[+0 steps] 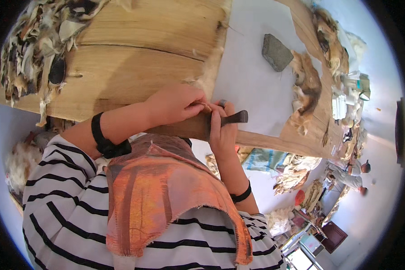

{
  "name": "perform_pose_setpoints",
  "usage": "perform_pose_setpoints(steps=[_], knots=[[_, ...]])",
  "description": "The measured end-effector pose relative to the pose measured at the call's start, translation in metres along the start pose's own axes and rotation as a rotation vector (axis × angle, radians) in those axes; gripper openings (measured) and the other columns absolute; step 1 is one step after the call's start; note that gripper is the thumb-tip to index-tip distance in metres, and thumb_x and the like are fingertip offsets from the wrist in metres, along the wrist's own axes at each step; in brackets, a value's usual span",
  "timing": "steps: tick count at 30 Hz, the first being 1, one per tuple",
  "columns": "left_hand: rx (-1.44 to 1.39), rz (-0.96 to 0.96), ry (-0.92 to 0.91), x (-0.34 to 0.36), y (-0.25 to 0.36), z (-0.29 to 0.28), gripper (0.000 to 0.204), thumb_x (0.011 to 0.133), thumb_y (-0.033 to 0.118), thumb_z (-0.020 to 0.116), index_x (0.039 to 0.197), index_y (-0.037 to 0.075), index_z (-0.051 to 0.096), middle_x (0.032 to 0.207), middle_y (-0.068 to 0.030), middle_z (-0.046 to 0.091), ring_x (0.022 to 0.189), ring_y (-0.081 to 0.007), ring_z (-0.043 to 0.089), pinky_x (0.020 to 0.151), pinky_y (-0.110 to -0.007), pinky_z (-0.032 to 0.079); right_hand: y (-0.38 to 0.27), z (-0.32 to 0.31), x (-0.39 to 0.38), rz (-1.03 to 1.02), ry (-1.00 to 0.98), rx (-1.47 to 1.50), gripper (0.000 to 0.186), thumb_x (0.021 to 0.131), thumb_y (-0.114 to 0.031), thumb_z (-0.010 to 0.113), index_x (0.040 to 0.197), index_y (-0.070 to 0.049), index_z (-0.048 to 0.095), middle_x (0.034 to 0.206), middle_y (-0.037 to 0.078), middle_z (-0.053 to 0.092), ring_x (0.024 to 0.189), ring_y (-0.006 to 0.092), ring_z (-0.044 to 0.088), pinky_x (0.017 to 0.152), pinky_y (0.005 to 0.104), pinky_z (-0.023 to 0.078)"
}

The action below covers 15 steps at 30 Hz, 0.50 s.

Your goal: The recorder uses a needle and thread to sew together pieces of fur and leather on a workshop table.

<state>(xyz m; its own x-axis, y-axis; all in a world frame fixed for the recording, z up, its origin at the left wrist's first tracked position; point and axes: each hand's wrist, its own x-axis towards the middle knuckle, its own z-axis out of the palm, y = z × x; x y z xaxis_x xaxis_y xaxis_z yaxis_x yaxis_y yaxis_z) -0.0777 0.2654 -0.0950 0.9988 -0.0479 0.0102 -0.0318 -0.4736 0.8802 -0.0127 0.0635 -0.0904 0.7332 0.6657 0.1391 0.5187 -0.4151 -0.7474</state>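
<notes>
My left hand (180, 104) is closed in a pinch at the near edge of the wooden table (139, 67). Between its fingertips shows the thin edge of a pale fur piece (205, 107), mostly hidden by the fingers. Close beside it, my right hand (222, 128) is wrapped round a dark metal tool (235, 118) with a flared, flat end sticking out to the right. The tool's other end is hidden behind the fingers. Pale fluff (208, 80) lies on the table just beyond both hands.
A large white sheet (252, 90) covers the table's right part, with a grey stone (276, 53) and brown fur pieces (307, 87) there. Fur scraps (36, 58) are heaped at the far left. An orange cloth (162, 193) covers my lap. Two other people (353, 175) are far right.
</notes>
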Motion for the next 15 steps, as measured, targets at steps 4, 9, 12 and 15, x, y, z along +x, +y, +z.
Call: perform_pose_setpoints(steps=[4, 9, 12, 15], knots=[[-0.094, 0.052, -0.025, -0.002, 0.000, -0.011, 0.013, 0.091, 0.019, 0.068, 0.098, 0.008, 0.067, 0.091, -0.0125, 0.068, 0.087, -0.0333, 0.065, 0.076, -0.042, 0.051, -0.003, -0.001, 0.029, 0.052, -0.061, -0.040, 0.023, 0.101, -0.012, 0.049, 0.107, -0.002, 0.070, 0.107, 0.019, 0.060, 0.100, 0.0396, 0.059, 0.088, 0.0474, 0.048], [-0.170, 0.073, 0.011, -0.001, 0.001, -0.023, 0.012, 0.090, 0.017, 0.070, 0.099, 0.008, 0.068, 0.089, -0.0116, 0.067, 0.084, -0.0323, 0.065, 0.073, -0.041, 0.050, 0.000, 0.003, 0.048, 0.069, -0.010, 0.032, 0.020, 0.100, -0.010, 0.052, 0.107, -0.004, 0.070, 0.101, 0.017, 0.064, 0.092, 0.0388, 0.063, 0.082, 0.0448, 0.051], [-0.154, 0.061, -0.040, -0.001, 0.001, -0.030, 0.013, 0.089, 0.015, 0.071, 0.100, 0.009, 0.069, 0.088, -0.0106, 0.066, 0.083, -0.0318, 0.065, 0.071, -0.040, 0.050, -0.006, 0.001, 0.060, -0.042, -0.022, -0.236, 0.020, 0.099, -0.010, 0.053, 0.107, -0.004, 0.070, 0.098, 0.017, 0.066, 0.088, 0.0386, 0.064, 0.080, 0.0448, 0.051], [-0.205, 0.078, -0.063, 0.003, 0.007, -0.039, 0.013, 0.088, 0.014, 0.072, 0.100, 0.009, 0.070, 0.088, -0.0100, 0.067, 0.083, -0.0311, 0.065, 0.070, -0.040, 0.050, -0.004, 0.001, 0.073, 0.023, -0.035, -0.137, 0.019, 0.098, -0.010, 0.053, 0.104, -0.005, 0.071, 0.097, 0.016, 0.064, 0.087, 0.0384, 0.064, 0.079, 0.0446, 0.052]])
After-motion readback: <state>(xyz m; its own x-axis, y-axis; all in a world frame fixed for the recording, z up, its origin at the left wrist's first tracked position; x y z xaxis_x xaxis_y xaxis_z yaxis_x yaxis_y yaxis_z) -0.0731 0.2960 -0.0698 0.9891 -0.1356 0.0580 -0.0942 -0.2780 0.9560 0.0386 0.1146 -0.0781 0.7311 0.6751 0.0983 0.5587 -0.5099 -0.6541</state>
